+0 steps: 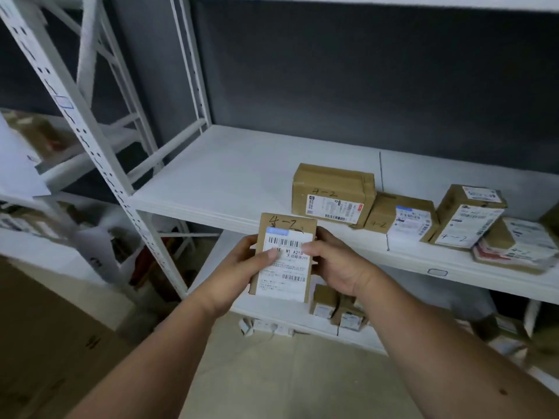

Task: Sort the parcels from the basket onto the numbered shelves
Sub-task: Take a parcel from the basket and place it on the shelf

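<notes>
cardboard parcel (284,258) marked 4-2: we clamped left hand (242,264) and right hand (335,261) fingers round its edges; best set left of matching shelf (230,176) boxes (332,196).

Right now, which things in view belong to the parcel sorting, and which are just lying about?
Part of the job:
- held parcel marked 4-2, gripped by left hand and right hand
- shelf
- shelved parcels marked 4-2

Just lying about:
- power strip on the floor
- large cardboard box, lower left

Labelled parcel (284,258) before white shelf (230,176)
</notes>
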